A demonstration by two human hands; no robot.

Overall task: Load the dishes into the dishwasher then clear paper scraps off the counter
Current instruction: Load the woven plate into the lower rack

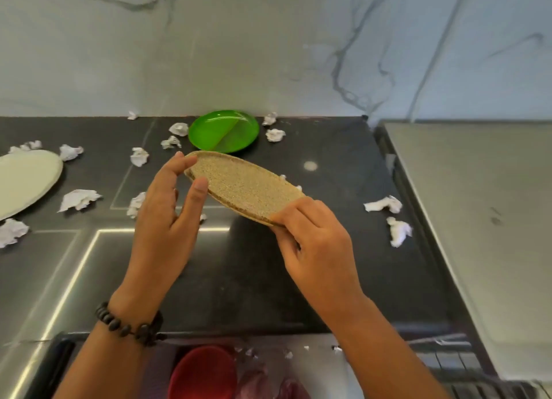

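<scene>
Speckled tan plate [243,186], lifted before the green plate [223,131]: your right hand [313,243] pinches its near rim, left hand [167,216] fingertips steady the far edge; thin grip, could tip onto the tabletop [328,249]

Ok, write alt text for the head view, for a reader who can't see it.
Two hands hold a tan speckled plate above a dark counter: the right hand pinches its near edge, the left hand touches its far end. A green plate, a white plate and paper scraps lie on the counter.
</scene>
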